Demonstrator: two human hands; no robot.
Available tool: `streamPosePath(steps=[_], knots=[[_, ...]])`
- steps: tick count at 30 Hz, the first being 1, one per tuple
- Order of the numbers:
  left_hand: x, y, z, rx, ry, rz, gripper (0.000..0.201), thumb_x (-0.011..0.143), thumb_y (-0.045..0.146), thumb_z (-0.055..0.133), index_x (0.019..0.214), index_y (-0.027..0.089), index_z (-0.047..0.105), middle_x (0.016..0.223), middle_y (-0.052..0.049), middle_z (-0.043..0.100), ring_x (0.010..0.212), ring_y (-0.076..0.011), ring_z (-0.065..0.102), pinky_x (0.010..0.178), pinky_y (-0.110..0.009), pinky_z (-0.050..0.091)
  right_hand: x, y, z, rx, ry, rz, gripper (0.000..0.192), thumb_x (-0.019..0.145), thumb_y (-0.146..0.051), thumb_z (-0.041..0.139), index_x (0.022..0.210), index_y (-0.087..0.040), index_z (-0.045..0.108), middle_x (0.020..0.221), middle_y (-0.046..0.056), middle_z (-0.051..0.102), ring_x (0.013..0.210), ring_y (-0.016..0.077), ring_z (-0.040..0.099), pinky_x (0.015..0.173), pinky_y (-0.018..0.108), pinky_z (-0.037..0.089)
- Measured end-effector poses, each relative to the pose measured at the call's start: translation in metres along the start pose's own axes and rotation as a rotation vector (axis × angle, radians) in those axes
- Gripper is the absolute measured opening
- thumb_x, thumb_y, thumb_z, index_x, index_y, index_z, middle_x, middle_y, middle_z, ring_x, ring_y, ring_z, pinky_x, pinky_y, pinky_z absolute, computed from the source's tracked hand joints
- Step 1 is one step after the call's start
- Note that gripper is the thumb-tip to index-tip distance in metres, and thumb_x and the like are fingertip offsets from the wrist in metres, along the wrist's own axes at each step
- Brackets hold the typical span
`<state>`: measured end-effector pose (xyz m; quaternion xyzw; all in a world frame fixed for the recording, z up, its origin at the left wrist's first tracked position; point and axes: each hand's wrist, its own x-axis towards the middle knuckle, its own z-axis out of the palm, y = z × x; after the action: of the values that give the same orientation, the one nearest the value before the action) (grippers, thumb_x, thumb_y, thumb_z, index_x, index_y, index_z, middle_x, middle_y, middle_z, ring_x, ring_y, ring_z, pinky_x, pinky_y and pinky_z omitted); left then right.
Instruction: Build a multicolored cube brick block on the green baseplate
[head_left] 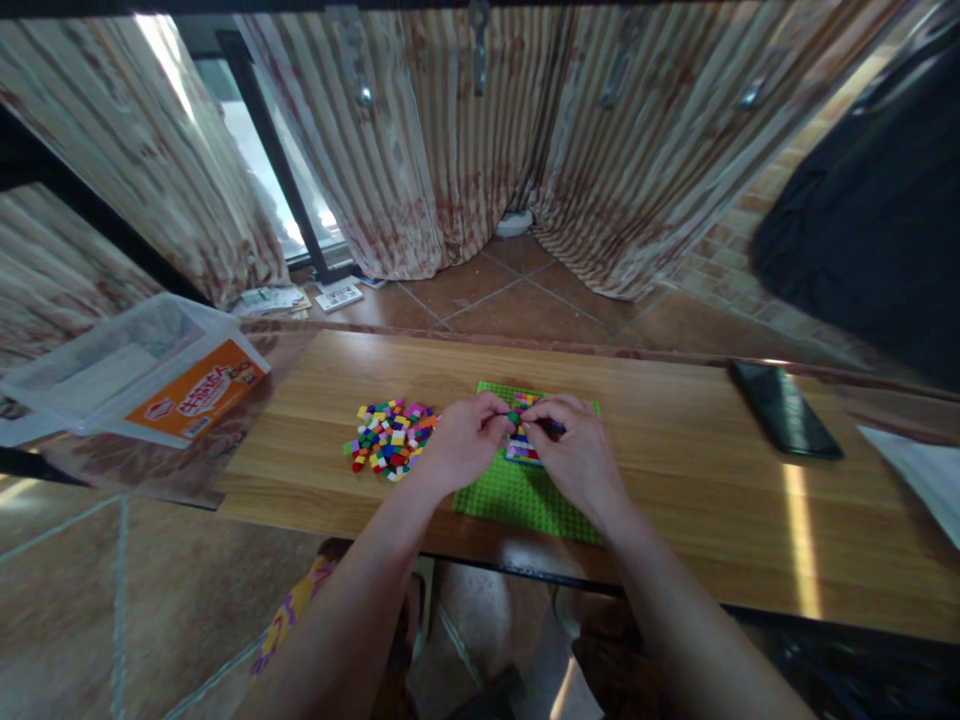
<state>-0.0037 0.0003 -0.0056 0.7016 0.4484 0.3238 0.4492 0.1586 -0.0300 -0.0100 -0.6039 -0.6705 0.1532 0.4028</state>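
A green baseplate [525, 505] lies on the wooden table, with rows of small coloured toy bricks [523, 449] built up on its middle. My left hand [469, 440] reaches in over the plate's left side, thumb and forefinger pinched at a dark green toy brick [513, 417]. From the other side, my right hand [576, 448] meets it, fingers closed close to that same brick. Whatever lies between the right fingertips is too small to make out. Both hands cover part of the built rows. Left of the plate, beside my left hand, spreads a pile of loose multicoloured bricks [391, 438].
A clear plastic box [161, 370] with an orange label stands past the table's left end. A dark phone [786, 408] rests on the table at the right, near a white paper sheet [919, 475]. Striped curtains [420, 150] hang beyond the far edge.
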Motion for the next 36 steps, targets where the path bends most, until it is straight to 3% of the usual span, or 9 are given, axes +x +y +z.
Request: streamPosePath(steps=[8, 25, 30, 36], knots=[[-0.002, 0.008, -0.003, 0.035, -0.008, 0.054, 0.017, 0.085, 0.011, 0.048, 0.090, 0.016, 0.063, 0.084, -0.003, 0.071, 0.077, -0.0144, 0.066, 0.073, -0.026, 0.052, -0.004, -0.002, -0.002, 0.012, -0.003, -0.086, 0.019, 0.086, -0.036, 0.060, 0.096, -0.026, 0.073, 0.105, 0.006, 0.069, 0.100, 0.0233, 0.059, 0.092, 0.044, 0.041], [-0.009, 0.023, 0.008, 0.299, 0.140, 0.030, 0.013, 0.085, 0.015, 0.051, 0.085, 0.017, 0.065, 0.076, -0.003, 0.070, 0.068, -0.0158, 0.064, 0.064, -0.026, 0.048, -0.010, -0.008, 0.001, -0.128, 0.066, -0.140, 0.018, 0.090, -0.031, 0.056, 0.089, -0.024, 0.073, 0.098, 0.005, 0.070, 0.096, 0.0233, 0.057, 0.088, 0.042, 0.039], [-0.009, 0.022, -0.002, 0.358, 0.185, 0.025, 0.013, 0.084, 0.017, 0.051, 0.083, 0.017, 0.064, 0.069, -0.001, 0.066, 0.061, -0.0134, 0.058, 0.060, -0.024, 0.041, -0.008, -0.002, -0.003, -0.199, 0.049, -0.169, 0.018, 0.090, -0.032, 0.056, 0.089, -0.025, 0.073, 0.099, 0.004, 0.070, 0.094, 0.0237, 0.056, 0.087, 0.042, 0.038], [-0.008, 0.018, -0.014, 0.390, 0.114, -0.027, 0.027, 0.089, 0.022, 0.046, 0.067, 0.016, 0.061, 0.060, 0.000, 0.061, 0.057, -0.0125, 0.054, 0.057, -0.023, 0.038, -0.007, 0.002, -0.005, -0.235, -0.001, -0.205, 0.020, 0.092, -0.031, 0.053, 0.097, -0.026, 0.072, 0.103, 0.005, 0.068, 0.095, 0.0236, 0.055, 0.087, 0.042, 0.039]])
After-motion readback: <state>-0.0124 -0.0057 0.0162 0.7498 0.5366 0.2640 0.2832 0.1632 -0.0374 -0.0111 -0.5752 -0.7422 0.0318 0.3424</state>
